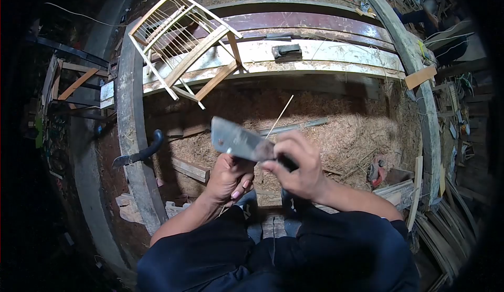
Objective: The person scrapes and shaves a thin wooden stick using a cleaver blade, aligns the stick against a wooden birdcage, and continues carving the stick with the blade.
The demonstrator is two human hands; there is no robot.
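Cleaver: my right hand (300, 163) wraps firmly around the handle of a broad cleaver (236, 139), its blade reaching left to a spot above my left hand
Stick: my left hand (228, 179), fingers curled closed, grips a thin stick (280, 116) that slants toward the far right, its middle hidden by the blade
Crossing: the blade points far left and the stick far right, so their long axes cross just beyond my left fingers; whether metal touches wood I cannot tell
Nearer hand: my left sits directly below the blade, my right just to its right
Barred frame: a wooden frame (197, 56) with thin bars stands tilted at far left
Left beam: a hooked knife (152, 147) rests across the timber (128, 87)
Ground: shavings (346, 140) lie around a narrow bar (307, 125)
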